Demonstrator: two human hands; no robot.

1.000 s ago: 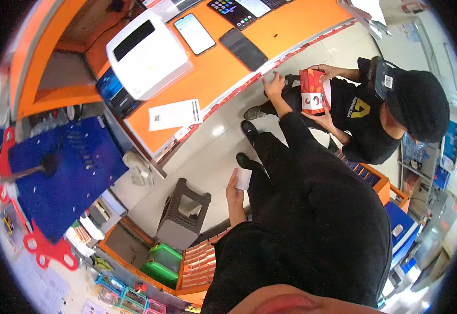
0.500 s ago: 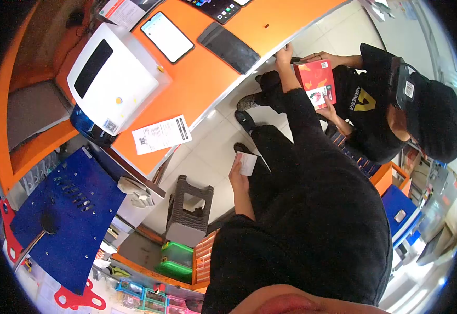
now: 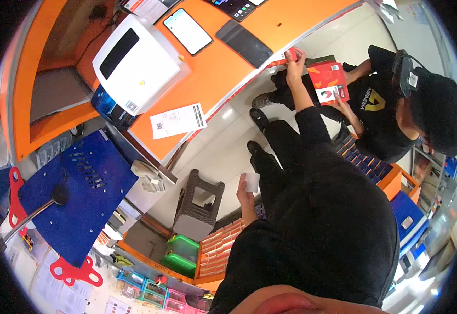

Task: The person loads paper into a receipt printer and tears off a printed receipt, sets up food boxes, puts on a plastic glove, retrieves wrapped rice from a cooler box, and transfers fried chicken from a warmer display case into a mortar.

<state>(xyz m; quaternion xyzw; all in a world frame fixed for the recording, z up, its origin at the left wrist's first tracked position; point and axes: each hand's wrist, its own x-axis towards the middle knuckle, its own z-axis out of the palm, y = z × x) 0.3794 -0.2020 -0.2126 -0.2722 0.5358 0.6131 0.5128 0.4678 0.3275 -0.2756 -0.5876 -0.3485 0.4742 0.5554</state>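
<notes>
My left hand is closed on a small white piece of paper, held low over the floor beside the grey stool. At the orange table's edge, my right hand has its fingers round a flat red-and-white item; its kind cannot be made out. Close to that hand, another person's hand holds a red printed box with a white label. A dark phone lies on the table near my right hand.
On the table are a white machine, a lit phone and a printed receipt. The other person, in black, stands at the right. A blue panel is at the left, near a green container.
The whole view has shifted, and the table and stool appear further right. The red-and-white item now shows in my right hand at the table edge. My left hand keeps the paper.
</notes>
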